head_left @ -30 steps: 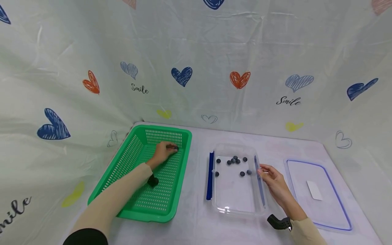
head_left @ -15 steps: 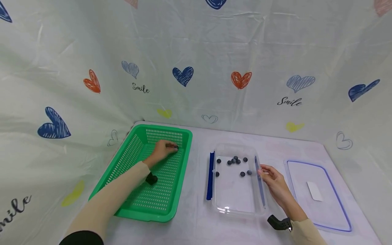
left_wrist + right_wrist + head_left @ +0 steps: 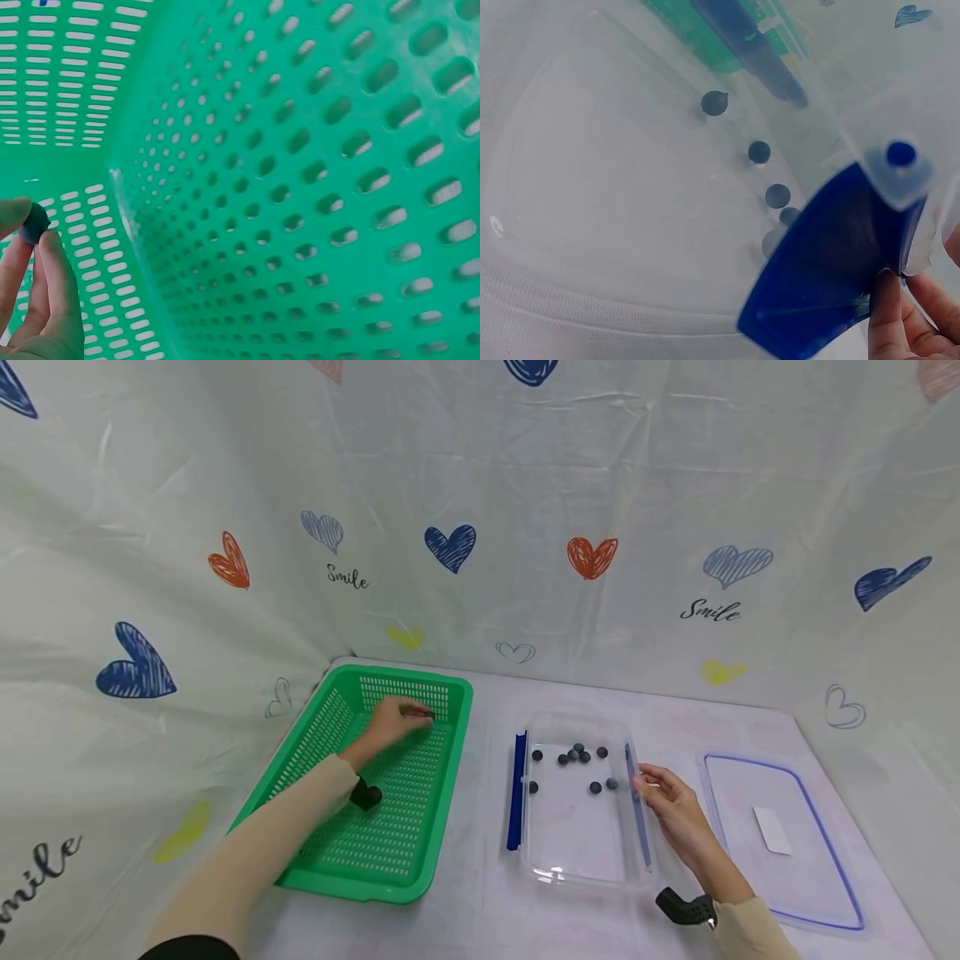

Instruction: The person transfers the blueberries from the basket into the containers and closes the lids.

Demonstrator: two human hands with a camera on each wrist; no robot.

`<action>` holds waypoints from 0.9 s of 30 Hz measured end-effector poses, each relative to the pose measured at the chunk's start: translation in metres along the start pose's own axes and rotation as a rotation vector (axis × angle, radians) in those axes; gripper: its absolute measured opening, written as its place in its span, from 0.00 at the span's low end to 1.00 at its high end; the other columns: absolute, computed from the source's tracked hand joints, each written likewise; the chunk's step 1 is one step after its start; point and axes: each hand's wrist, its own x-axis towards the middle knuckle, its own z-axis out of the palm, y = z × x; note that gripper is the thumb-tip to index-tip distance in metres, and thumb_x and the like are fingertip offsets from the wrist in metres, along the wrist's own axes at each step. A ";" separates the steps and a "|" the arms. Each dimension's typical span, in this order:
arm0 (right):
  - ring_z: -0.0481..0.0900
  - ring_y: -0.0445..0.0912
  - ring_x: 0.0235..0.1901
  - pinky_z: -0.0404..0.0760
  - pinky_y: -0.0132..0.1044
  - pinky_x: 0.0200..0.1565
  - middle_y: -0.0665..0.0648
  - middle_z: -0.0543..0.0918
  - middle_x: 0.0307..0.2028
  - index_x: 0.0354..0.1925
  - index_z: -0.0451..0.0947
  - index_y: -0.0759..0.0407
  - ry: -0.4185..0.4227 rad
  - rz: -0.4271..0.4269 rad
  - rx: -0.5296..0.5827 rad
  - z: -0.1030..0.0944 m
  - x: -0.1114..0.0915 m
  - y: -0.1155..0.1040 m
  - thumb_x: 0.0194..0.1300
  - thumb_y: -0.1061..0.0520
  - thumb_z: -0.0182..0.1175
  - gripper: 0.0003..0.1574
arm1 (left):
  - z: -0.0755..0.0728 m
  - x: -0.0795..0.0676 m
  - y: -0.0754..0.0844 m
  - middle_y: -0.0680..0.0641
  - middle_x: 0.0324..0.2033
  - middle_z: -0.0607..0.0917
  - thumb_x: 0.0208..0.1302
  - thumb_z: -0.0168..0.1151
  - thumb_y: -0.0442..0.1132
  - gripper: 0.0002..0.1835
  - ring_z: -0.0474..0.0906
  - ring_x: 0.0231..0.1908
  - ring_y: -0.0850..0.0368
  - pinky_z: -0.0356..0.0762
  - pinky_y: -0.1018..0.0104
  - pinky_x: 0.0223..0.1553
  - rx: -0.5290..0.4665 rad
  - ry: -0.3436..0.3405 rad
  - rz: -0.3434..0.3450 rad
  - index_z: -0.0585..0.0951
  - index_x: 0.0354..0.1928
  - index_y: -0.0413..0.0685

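In the head view, my left hand (image 3: 388,725) is inside the green slotted basket (image 3: 375,888), near its far right corner. Between its thumb and fingertips it pinches a blueberry (image 3: 35,223), clearest in the left wrist view. My right hand (image 3: 681,817) grips the right side of a clear plastic container (image 3: 577,843). In the right wrist view its thumb and fingers pinch the edge of the container's blue latch (image 3: 817,262), which hangs outward. Several loose blueberries (image 3: 596,787) lie in the container, mostly toward the far half.
Another blue latch (image 3: 516,793) stands out from the container's left side. A clear lid (image 3: 817,868) with a blue rim lies flat to the right, bearing a white label (image 3: 772,831). Behind the table hangs a pale curtain (image 3: 517,485) printed with hearts.
My left hand has shifted slightly left and up within the basket, still pinching the blueberry. The right hand and the container stay in place.
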 end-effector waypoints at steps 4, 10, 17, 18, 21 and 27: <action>0.72 0.36 0.37 0.73 0.24 0.40 0.48 0.70 0.41 0.61 0.60 0.70 0.000 0.000 -0.001 0.000 -0.001 0.000 0.65 0.52 0.57 0.35 | -0.004 -0.001 0.006 0.45 0.36 0.85 0.55 0.67 0.39 0.12 0.81 0.37 0.54 0.80 0.62 0.37 -0.009 0.006 0.000 0.83 0.41 0.42; 0.71 0.35 0.38 0.73 0.25 0.41 0.48 0.70 0.41 0.61 0.60 0.70 0.001 -0.003 -0.009 0.000 -0.001 0.000 0.65 0.51 0.57 0.35 | -0.010 -0.006 0.020 0.45 0.36 0.84 0.55 0.68 0.40 0.13 0.81 0.37 0.53 0.79 0.60 0.37 -0.040 0.010 -0.033 0.83 0.42 0.41; 0.71 0.36 0.37 0.73 0.24 0.39 0.49 0.69 0.41 0.61 0.60 0.69 0.004 -0.001 -0.017 0.000 0.000 -0.002 0.65 0.50 0.57 0.35 | -0.015 -0.005 0.025 0.47 0.36 0.84 0.55 0.68 0.43 0.12 0.80 0.38 0.54 0.79 0.59 0.38 -0.064 0.025 -0.052 0.84 0.40 0.47; 0.71 0.36 0.37 0.73 0.23 0.39 0.49 0.69 0.42 0.61 0.60 0.69 0.006 0.000 -0.016 0.000 0.000 -0.002 0.65 0.50 0.57 0.35 | -0.017 -0.005 0.026 0.48 0.36 0.85 0.54 0.68 0.44 0.12 0.80 0.38 0.55 0.79 0.59 0.39 -0.067 0.029 -0.060 0.84 0.40 0.48; 0.71 0.36 0.38 0.73 0.23 0.40 0.49 0.69 0.42 0.61 0.60 0.68 0.002 0.004 -0.024 0.000 0.000 -0.003 0.65 0.50 0.57 0.35 | -0.020 -0.005 0.031 0.49 0.36 0.85 0.54 0.68 0.46 0.12 0.80 0.38 0.55 0.78 0.59 0.40 -0.077 0.027 -0.067 0.84 0.39 0.50; 0.71 0.35 0.37 0.73 0.23 0.39 0.49 0.69 0.42 0.61 0.60 0.69 -0.007 0.008 -0.003 -0.001 0.000 -0.002 0.65 0.51 0.57 0.35 | -0.024 -0.007 0.044 0.50 0.38 0.84 0.53 0.68 0.47 0.14 0.79 0.40 0.56 0.78 0.58 0.41 -0.111 0.010 -0.041 0.84 0.41 0.51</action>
